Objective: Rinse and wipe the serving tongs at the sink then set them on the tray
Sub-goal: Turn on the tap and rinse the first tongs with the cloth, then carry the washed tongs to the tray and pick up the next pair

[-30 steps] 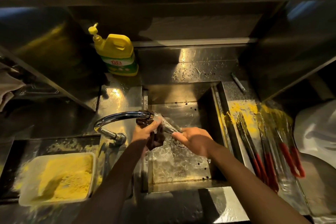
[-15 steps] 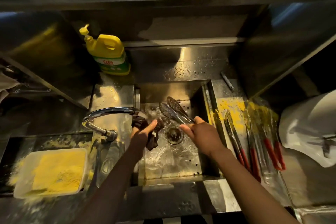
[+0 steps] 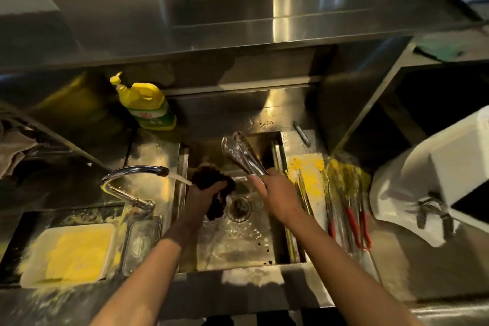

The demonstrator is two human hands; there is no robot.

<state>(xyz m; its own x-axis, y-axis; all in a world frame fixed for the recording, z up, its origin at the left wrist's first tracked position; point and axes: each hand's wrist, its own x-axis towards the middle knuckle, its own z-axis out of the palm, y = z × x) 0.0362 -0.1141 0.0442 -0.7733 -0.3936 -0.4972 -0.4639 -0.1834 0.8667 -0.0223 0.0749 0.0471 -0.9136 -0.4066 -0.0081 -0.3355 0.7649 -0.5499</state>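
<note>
The right hand [image 3: 275,192] held the tongs [image 3: 241,153] by the handle end. Its fingers curled round both arms so that they lay nearly together, and the two spoon tips were raised toward the back of the sink [image 3: 238,245], just apart from each other. The tongs hung above the sink, clear of the stream [image 3: 180,178] and not touching the cloth [image 3: 211,180]. The left hand [image 3: 202,197] gripped that dark cloth in a bunch, and the water from the tap [image 3: 137,170] fell on it at the sink's left edge. The metal looked wet and free of the yellow powder [image 3: 307,165] strewn beside the sink, so the rinse seemed done or nearly so (though blur could have hidden fine residue). Wiping appeared to be the step in hand: the cloth was under the water and had not yet met the tongs. Setting down was left as well. To the right of the sink lay what I took for the tray [image 3: 316,209], with red-handled tongs [image 3: 353,222] on it, and the held pair was well apart from them.
</note>
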